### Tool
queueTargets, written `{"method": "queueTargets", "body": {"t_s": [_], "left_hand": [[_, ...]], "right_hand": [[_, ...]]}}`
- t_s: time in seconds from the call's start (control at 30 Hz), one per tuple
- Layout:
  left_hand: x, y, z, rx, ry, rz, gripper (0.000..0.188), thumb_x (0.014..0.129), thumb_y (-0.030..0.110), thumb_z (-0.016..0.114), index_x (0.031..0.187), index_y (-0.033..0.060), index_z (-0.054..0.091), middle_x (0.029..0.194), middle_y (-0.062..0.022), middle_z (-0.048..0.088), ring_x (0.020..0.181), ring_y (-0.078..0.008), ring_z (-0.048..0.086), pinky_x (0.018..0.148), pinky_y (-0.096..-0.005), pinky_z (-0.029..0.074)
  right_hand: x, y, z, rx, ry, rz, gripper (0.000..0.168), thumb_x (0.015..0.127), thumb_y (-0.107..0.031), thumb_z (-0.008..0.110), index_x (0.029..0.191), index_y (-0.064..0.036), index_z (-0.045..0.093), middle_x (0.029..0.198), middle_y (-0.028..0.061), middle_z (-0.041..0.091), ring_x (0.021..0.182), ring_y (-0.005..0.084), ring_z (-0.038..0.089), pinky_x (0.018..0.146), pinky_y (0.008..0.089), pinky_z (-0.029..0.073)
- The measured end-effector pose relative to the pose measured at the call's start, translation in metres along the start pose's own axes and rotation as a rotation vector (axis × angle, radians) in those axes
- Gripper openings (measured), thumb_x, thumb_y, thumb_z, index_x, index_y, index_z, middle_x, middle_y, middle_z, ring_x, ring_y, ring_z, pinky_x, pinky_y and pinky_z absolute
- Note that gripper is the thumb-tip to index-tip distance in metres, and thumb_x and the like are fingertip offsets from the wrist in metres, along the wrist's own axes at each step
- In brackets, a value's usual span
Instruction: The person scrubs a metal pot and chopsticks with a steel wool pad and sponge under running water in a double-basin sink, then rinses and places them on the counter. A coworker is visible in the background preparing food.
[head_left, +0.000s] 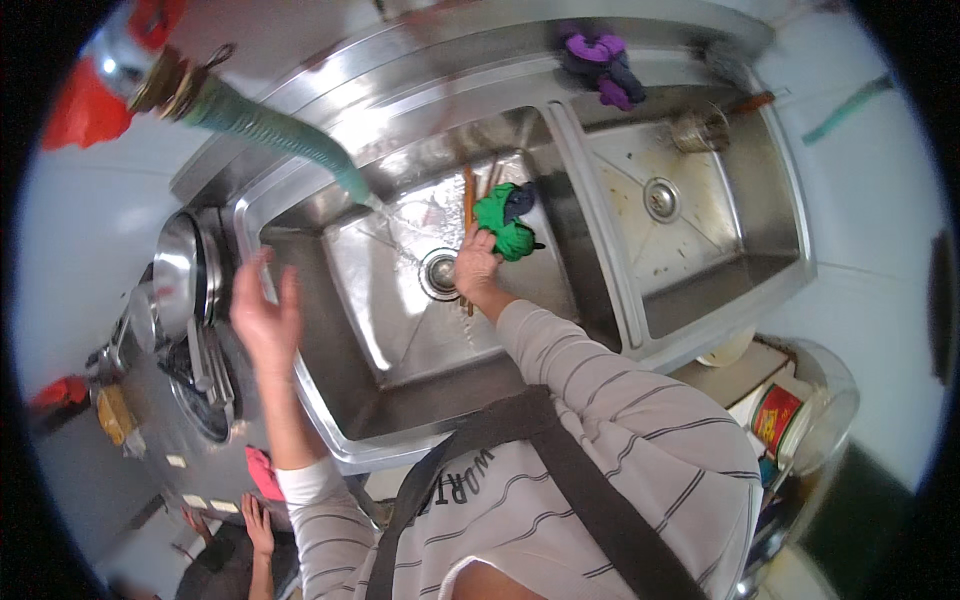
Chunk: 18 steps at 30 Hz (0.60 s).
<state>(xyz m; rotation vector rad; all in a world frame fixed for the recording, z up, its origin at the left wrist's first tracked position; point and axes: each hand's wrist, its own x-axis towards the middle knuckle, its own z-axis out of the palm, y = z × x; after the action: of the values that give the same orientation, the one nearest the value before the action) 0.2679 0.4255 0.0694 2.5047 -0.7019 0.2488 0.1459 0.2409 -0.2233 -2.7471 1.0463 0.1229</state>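
Observation:
My right hand (477, 262) reaches into the left basin of a steel double sink (559, 225), its fingers at the lower edge of a bunched green cloth (495, 214) with a dark patch. Whether the fingers grip the cloth or the thin brown sticks (469, 199) beside it, I cannot tell. My left hand (266, 304), slightly blurred, is raised over the basin's left rim with fingers apart and nothing in it. From a green ribbed hose (277, 135) on the tap, water runs into the basin near the drain (441, 274).
Steel pans (176, 262) crowd the counter at left, near a pink cloth (262, 472). Another person's hand (257, 525) rests at the counter edge, lower left. A purple cloth (600, 49) lies on the back ledge. The right basin holds a wire scrubber or basket (697, 131).

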Motion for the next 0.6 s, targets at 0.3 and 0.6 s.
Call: {"method": "queueTargets", "body": {"t_s": [0.3, 0.6], "left_hand": [[-0.127, -0.003, 0.241, -0.831, -0.765, -0.926, 0.041, 0.079, 0.018, 0.064, 0.113, -0.0008, 0.05, 0.091, -0.008, 0.061, 0.079, -0.0166, 0.059, 0.063, -0.0293, 0.049], [-0.111, 0.014, 0.31, -1.418, -0.636, -1.263, 0.028, 0.083, 0.022, 0.06, 0.104, 0.0044, 0.055, 0.088, -0.0069, 0.059, 0.077, -0.0202, 0.057, 0.067, -0.0319, 0.047]], "right_hand": [[-0.004, 0.033, 0.008, 0.115, 0.082, 0.186, 0.023, 0.082, -0.01, 0.05, 0.104, -0.005, 0.045, 0.083, 0.0122, 0.048, 0.062, 0.0296, 0.058, 0.05, 0.035, 0.05], [-0.002, 0.042, -0.014, 0.682, -0.439, -0.186, 0.039, 0.067, -0.02, 0.064, 0.099, -0.003, 0.052, 0.087, 0.0223, 0.059, 0.086, 0.0423, 0.056, 0.074, 0.0444, 0.047]]}}
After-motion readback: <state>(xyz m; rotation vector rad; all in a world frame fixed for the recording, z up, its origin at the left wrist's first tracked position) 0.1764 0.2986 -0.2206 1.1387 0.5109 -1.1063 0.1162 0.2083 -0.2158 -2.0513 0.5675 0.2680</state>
